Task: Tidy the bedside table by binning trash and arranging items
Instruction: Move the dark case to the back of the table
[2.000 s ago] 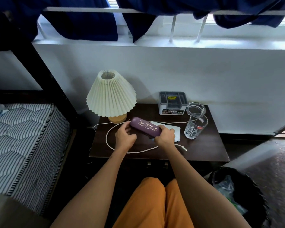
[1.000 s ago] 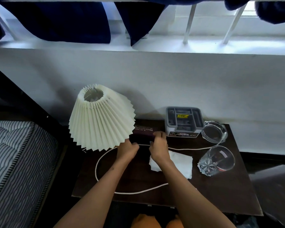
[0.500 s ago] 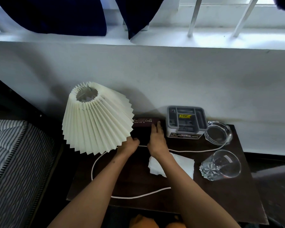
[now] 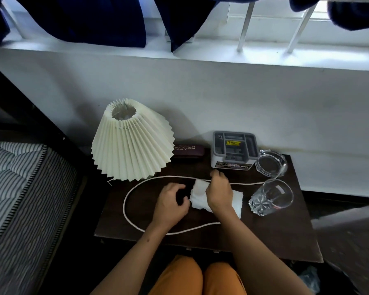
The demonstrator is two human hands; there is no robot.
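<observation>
Case (image 4: 189, 151) now lies at the back of the table (image 4: 285, 231), released, between lamp (image 4: 132, 141) and grey box (image 4: 233, 149); arranging looks underway. Right hand (image 4: 218, 193) curls onto the tissue (image 4: 200, 195), probably bin-bound; left hand (image 4: 172, 202) hovers loosely curled, empty, beside it.

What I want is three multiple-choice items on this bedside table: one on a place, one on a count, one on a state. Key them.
1. The purple case lies: A on the mattress; B between the lamp and the grey box; C in the bin.
2. Glass vessels on the table: A one; B four; C two.
3. The tumbler is: A empty; B full of water; C shattered.

Key: 1 B, it sits at the back between them. 2 C, the glass dish plus the tumbler. 3 A, it is whole and nothing shows inside it.
</observation>
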